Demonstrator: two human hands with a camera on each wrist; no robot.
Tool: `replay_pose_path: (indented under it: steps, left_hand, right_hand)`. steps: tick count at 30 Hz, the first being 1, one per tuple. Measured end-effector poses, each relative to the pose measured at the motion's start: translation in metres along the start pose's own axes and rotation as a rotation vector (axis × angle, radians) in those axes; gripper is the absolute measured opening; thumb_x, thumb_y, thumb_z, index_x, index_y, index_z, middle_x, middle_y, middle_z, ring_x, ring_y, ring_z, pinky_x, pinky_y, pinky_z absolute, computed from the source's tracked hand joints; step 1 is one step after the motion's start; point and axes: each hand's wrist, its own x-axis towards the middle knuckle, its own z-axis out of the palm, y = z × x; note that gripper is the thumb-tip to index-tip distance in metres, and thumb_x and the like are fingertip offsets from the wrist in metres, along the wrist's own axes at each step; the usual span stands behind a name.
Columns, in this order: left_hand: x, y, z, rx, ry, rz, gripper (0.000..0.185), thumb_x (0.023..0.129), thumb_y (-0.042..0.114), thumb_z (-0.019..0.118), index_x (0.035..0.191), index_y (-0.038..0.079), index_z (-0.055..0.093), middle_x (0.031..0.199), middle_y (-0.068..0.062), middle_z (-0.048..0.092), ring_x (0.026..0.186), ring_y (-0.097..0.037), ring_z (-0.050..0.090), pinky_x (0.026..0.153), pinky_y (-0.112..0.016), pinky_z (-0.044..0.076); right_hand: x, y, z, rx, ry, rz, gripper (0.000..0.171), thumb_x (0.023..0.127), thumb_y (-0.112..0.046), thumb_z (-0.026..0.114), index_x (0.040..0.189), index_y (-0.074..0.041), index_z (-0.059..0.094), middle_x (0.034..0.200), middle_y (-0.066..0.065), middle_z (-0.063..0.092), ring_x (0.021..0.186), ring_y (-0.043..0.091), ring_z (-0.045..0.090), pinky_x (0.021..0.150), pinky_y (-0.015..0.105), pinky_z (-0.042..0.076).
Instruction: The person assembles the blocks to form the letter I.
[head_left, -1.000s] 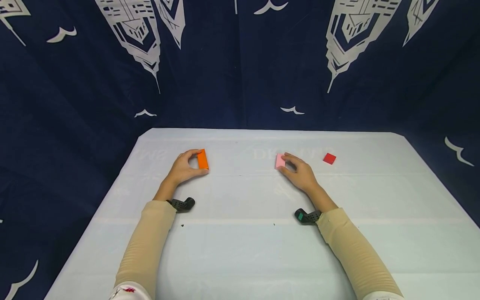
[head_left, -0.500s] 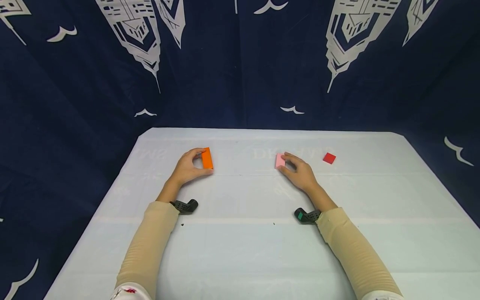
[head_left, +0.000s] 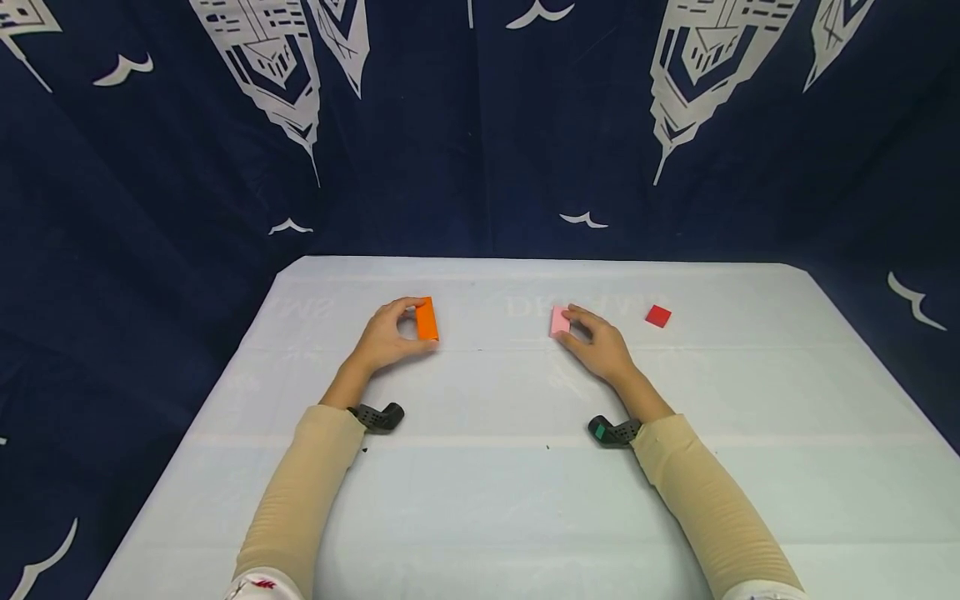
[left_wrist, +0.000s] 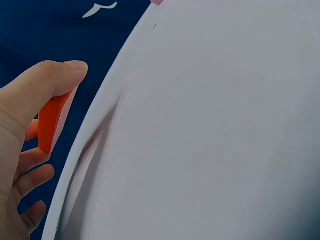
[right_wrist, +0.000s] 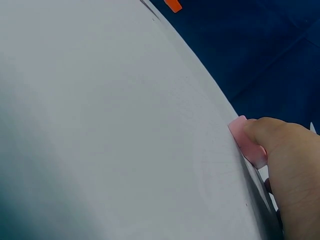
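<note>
In the head view, my left hand (head_left: 386, 335) pinches an orange rectangular block (head_left: 427, 319) between thumb and fingertips. The left wrist view shows that orange block (left_wrist: 52, 117) gripped by its ends, with a shadow on the table beside it. To the right, my right hand (head_left: 600, 346) pinches a small pink block (head_left: 560, 322) by its ends. Seen from the right wrist, the pink block (right_wrist: 247, 142) is close over the table, with the thumb across one end. A wide gap separates the two blocks. The right hand's fingers are mostly hidden in its wrist view.
A small red square piece (head_left: 658, 316) lies on the white-covered table (head_left: 480, 500), right of my right hand. Behind the far edge hangs a dark blue cloth (head_left: 480, 167) with white prints. Dark specks dot the table, and both wrists carry black camera mounts.
My left hand has moved to the right with the orange block, narrowing the gap to the pink one. The right hand, pink block and red piece have stayed put.
</note>
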Motion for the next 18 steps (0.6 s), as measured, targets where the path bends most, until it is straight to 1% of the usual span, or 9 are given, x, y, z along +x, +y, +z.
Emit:
replay_pose_path:
  steps: [4, 9, 18]
  left_hand:
    - [0.0, 0.004, 0.002, -0.001, -0.008, 0.013, 0.08, 0.063, 0.046, 0.081, 0.131, 0.018, 0.049, 0.124, -0.003, 0.053, 0.11, -0.022, 0.046, 0.095, -0.044, 0.034]
    - [-0.001, 0.008, 0.006, 0.02, -0.018, 0.031, 0.081, 0.063, 0.046, 0.081, 0.131, 0.017, 0.048, 0.124, -0.003, 0.054, 0.111, -0.021, 0.046, 0.096, -0.043, 0.033]
    - [-0.002, 0.013, 0.011, 0.017, -0.031, 0.054, 0.074, 0.063, 0.045, 0.081, 0.125, 0.017, 0.053, 0.122, -0.001, 0.055, 0.111, -0.021, 0.046, 0.095, -0.043, 0.034]
  right_hand:
    - [0.0, 0.0, 0.0, -0.002, 0.001, 0.001, 0.053, 0.087, -0.038, 0.063, 0.129, -0.006, 0.054, 0.139, 0.01, 0.044, 0.13, 0.028, 0.035, 0.104, 0.044, 0.025]
    - [0.0, 0.0, 0.0, -0.002, 0.002, 0.0, 0.053, 0.086, -0.038, 0.063, 0.128, -0.006, 0.054, 0.138, 0.009, 0.044, 0.13, 0.028, 0.036, 0.104, 0.044, 0.026]
    - [0.0, 0.003, 0.0, 0.003, 0.009, -0.02, 0.053, 0.087, -0.037, 0.063, 0.128, -0.005, 0.054, 0.138, 0.009, 0.045, 0.129, 0.028, 0.036, 0.104, 0.043, 0.026]
